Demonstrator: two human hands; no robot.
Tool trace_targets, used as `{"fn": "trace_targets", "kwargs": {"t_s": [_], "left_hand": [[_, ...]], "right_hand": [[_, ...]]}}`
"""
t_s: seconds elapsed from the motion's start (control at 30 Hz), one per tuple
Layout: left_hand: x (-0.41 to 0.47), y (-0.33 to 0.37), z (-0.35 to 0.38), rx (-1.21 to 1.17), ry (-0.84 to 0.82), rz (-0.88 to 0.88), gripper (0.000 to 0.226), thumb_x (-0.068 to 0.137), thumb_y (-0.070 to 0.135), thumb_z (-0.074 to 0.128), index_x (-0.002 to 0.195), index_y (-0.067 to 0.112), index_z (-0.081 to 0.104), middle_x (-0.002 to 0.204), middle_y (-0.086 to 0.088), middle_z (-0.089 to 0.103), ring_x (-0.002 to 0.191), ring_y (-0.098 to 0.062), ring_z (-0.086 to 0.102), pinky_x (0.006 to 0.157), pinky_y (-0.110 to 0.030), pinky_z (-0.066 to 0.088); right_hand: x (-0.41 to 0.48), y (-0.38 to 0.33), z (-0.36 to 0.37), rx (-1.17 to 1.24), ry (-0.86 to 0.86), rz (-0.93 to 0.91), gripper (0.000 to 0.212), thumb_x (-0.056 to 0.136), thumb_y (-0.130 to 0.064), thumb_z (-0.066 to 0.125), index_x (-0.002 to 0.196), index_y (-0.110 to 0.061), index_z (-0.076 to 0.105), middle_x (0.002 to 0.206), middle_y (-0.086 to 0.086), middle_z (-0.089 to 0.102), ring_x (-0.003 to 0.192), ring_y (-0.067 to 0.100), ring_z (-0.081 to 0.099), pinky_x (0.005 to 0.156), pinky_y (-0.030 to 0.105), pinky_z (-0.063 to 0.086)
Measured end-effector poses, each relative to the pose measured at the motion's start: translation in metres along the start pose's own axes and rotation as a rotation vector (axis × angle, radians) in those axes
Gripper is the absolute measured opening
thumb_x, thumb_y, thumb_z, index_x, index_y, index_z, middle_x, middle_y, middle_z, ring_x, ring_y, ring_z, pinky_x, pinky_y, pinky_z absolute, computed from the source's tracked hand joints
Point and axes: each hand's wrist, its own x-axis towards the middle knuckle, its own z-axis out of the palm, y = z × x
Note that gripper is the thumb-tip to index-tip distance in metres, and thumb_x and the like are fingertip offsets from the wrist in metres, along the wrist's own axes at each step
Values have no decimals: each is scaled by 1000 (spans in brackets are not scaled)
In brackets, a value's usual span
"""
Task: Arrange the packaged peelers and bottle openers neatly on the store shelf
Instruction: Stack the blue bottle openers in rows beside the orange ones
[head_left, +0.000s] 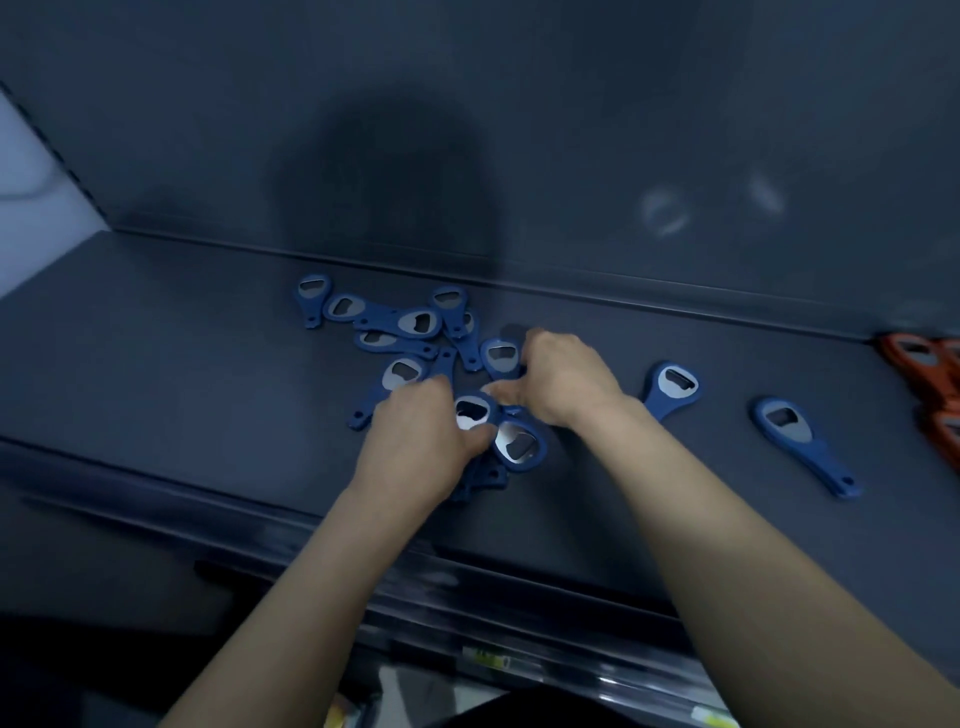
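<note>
Bottle openers (418, 322), blue, are lying jumbled on the shelf (182, 374), handles pointing every way. The left hand (421, 441) is gripping a stack (519, 444) of them, heads away, handles toward the person. The right hand (561, 384) is curling over the pile; its grip is hidden.

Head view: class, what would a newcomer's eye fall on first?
A jumbled pile of blue bottle openers sits centre on the shelf, the left hand and right hand both in it. Two lone blue openers lie to its right, orange openers at the far-right edge.
</note>
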Motion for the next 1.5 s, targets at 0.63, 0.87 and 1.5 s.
{"fn": "trace_targets", "kwargs": {"t_s": [0.63,0.87,1.5], "left_hand": [[-8,4,6,-7,162,-28,15,79,17,62,83,4,55,80,-6,56,70,-22,45,58,-30,34],[11,-2,10,51,152,-51,16,77,11,60,73,3,47,79,-13,55,68,-28,43,58,-32,30],[38,-25,6,94,139,75,15,82,9,60,75,5,46,88,-15,56,78,-26,45,62,-34,33]], "right_hand": [[-12,23,-7,131,145,106,33,78,3,57,61,-12,32,67,2,39,63,24,39,41,24,22],[-15,31,-8,93,165,171,21,84,-5,56,70,-6,42,77,8,50,76,30,48,54,27,35],[-7,26,3,109,195,281,34,85,-5,58,62,-10,33,66,4,41,67,27,45,43,25,27]]}}
